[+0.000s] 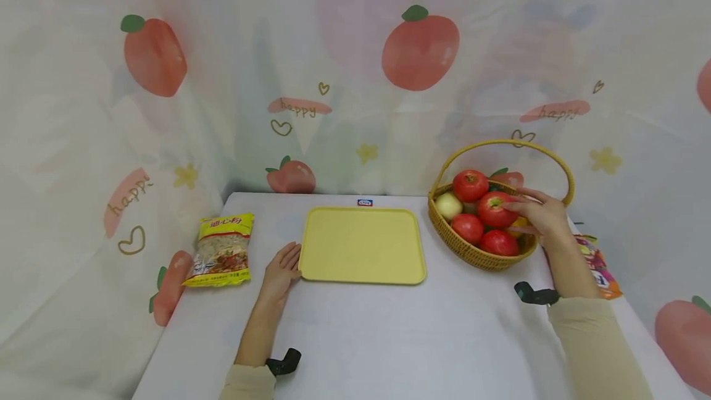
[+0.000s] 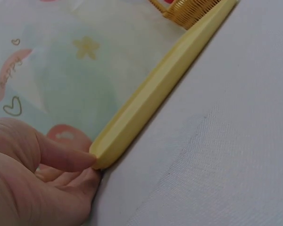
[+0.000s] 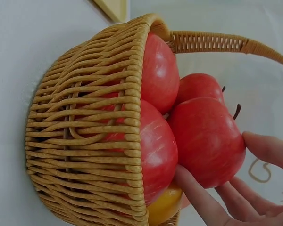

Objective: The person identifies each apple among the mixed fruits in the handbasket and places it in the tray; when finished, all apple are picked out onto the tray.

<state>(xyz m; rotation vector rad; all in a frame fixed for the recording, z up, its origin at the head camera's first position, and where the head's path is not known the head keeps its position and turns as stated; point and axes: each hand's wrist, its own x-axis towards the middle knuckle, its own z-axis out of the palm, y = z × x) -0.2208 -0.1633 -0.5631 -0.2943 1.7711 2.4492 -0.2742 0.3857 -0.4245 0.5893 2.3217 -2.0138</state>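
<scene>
At the front-left corner of a shallow yellow tray (image 1: pixel 362 245), my left hand (image 1: pixel 282 269) holds the rim. Its thumb (image 2: pixel 70 155) meets the corner up close in the left wrist view. My right hand (image 1: pixel 543 218) reaches over a wicker basket (image 1: pixel 472 254) and grips a red apple (image 1: pixel 497 210) on top of the pile. In the right wrist view, fingers and thumb spread around this apple (image 3: pixel 205 141), one finger passing between it and the apple below (image 3: pixel 158 150). Other red apples (image 1: pixel 470 186), a pale round fruit (image 1: pixel 448 207) and a yellow fruit (image 3: pixel 164 205) fill the basket.
A yellow bag of dry food (image 1: pixel 221 250) lies at the left of the white table. A colourful snack packet (image 1: pixel 598 264) lies partly behind my right forearm. Behind the tray sits a small blue-and-white packet (image 1: pixel 365 202). The basket's tall handle (image 1: pixel 508 142) arches up beyond the fruit.
</scene>
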